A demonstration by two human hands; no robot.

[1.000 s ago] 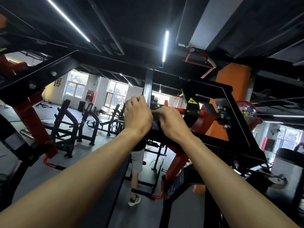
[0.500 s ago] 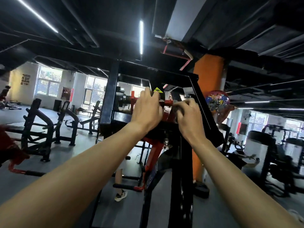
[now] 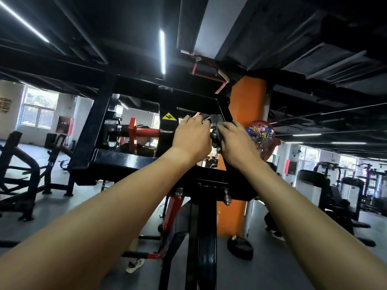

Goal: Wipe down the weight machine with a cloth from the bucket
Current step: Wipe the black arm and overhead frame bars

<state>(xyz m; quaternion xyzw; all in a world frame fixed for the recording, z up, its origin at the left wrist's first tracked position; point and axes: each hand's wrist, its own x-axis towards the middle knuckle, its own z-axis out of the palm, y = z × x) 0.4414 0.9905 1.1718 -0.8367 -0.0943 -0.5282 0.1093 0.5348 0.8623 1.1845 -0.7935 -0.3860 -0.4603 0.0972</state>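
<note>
- Black-painted steel forms the upper frame of the weight machine (image 3: 134, 162), which stands directly ahead. Both arms are raised to its top section, judged to be the part now being wiped.
- Left hand (image 3: 192, 137) lies against the frame just beside the yellow warning label (image 3: 169, 117), probably as a brace. Its fingers bend away over the far side, so their grasp cannot be told.
- Right hand (image 3: 236, 141) has its fingers curled over the black pivot fitting (image 3: 215, 136), in line with the red axle (image 3: 146, 132). This hold suits rubbing around bolts.
- Cloth: not clearly distinguishable. A greyish patch under the right fingertips may be it, but this is uncertain.
- Bucket: nowhere in view.
- Hidden or cut off: the machine's base runs off the lower edge. The backs of both hands conceal the contact surfaces. A person behind the frame is mostly masked, showing little more than a shoe (image 3: 135, 264).
</note>
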